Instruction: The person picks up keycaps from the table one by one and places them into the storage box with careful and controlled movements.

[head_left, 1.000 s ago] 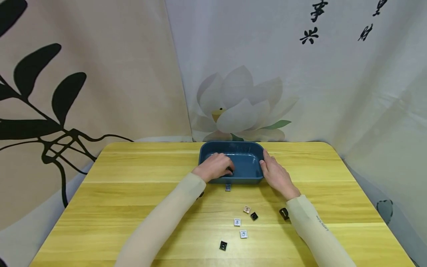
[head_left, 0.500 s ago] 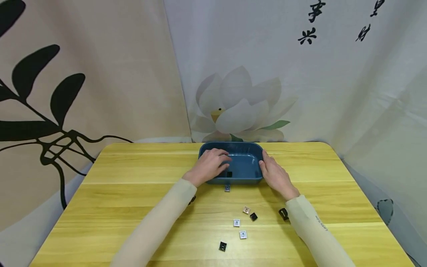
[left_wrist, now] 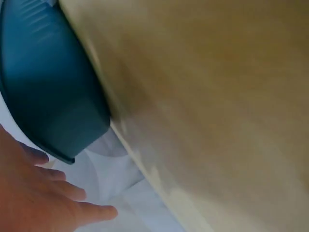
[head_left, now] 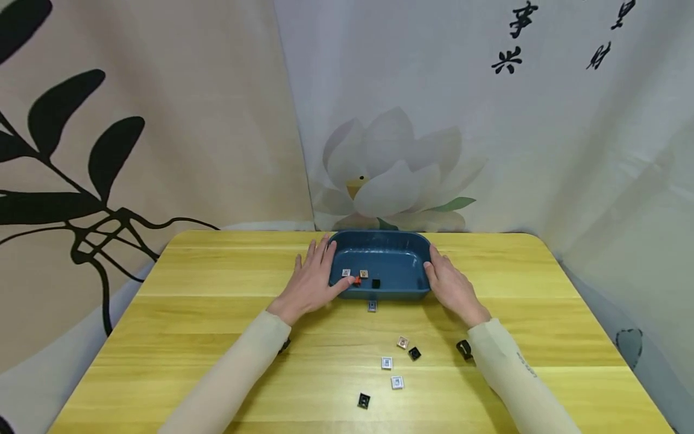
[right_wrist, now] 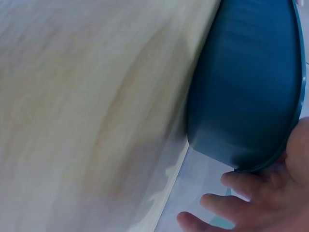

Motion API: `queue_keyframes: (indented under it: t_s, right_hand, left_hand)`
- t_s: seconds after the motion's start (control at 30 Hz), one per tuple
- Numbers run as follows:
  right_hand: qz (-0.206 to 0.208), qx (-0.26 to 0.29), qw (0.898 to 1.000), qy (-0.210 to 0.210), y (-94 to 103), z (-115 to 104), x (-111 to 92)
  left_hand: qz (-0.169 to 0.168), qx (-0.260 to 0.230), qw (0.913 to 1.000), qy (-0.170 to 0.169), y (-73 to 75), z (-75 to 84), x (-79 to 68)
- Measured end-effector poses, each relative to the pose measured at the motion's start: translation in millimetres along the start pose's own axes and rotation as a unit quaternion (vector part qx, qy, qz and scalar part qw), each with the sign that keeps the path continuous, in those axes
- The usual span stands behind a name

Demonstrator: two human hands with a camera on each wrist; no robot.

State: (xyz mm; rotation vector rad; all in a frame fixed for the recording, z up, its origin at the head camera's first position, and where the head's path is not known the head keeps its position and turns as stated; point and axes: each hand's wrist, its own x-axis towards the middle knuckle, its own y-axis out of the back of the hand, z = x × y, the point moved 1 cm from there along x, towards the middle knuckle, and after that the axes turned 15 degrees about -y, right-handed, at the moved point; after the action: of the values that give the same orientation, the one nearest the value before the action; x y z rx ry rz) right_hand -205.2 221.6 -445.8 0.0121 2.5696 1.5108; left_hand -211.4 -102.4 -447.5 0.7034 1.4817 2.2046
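Note:
A dark blue rectangular tray (head_left: pixel 403 262) stands at the table's far edge. My left hand (head_left: pixel 311 280) lies at its left end, fingers spread and straight, the thumb reaching over the front rim. At the right end my right hand (head_left: pixel 454 288) rests against the rim, its thumb over the edge; the right wrist view shows straight fingers outside the wall. Inside the tray, near the left thumb, lie small square pieces: a white piece (head_left: pixel 346 273), a tan piece (head_left: pixel 364 273), a black piece (head_left: pixel 376 283), and a small red piece (head_left: pixel 357 281).
A bluish-grey square piece (head_left: pixel 372 306) lies just in front of the tray. Nearer on the wooden table (head_left: pixel 217 361) are a pinkish piece (head_left: pixel 402 342), a black square (head_left: pixel 414 353), two white squares (head_left: pixel 397 382) and another black piece (head_left: pixel 364 400). A printed curtain (head_left: pixel 217 120) hangs behind.
My left hand has drawn out of the tray and moved left to its end, its fingers straightening. Small pieces inside the tray now show. The right hand has stayed at the rim.

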Motion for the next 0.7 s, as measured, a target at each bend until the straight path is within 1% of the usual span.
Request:
queue_keyframes:
  t_s: [0.1, 0.17, 0.3, 0.4, 0.5, 0.6, 0.7]
  right_hand:
    - [-0.002, 0.0, 1.0, 0.004, -1.9, -2.5, 0.0]
    - [0.0, -0.001, 1.0, 0.01, -3.2, -4.8, 0.6]
    - [0.007, 0.001, 1.0, 0.015, -4.9, -6.5, 0.8]
    - [0.003, -0.002, 1.0, 0.012, -4.4, -5.3, 0.0]
    - [0.001, 0.002, 1.0, 0.015, -1.8, -4.4, -0.7]
    - [-0.001, 0.005, 1.0, 0.021, 3.1, -3.8, -3.1]
    - [0.003, 0.002, 1.0, 0.025, 10.3, -3.6, -10.3]
  left_hand:
    - [-0.014, -0.002, 0.9999, 0.009, -3.3, -2.9, -5.9]
    - [-0.016, -0.003, 0.9998, 0.014, -4.5, -4.8, -8.0]
    - [-0.029, -0.004, 0.9991, 0.029, -5.4, -6.3, -9.1]
    - [-0.037, -0.009, 0.9987, 0.034, -5.6, -6.2, -8.9]
    - [-0.033, -0.011, 0.9988, 0.035, -5.1, -6.6, -8.3]
    - [-0.03, -0.001, 0.9988, 0.038, -4.3, -7.5, -8.4]
    - [-0.032, 0.006, 0.9987, 0.039, -3.6, -8.2, -8.8]
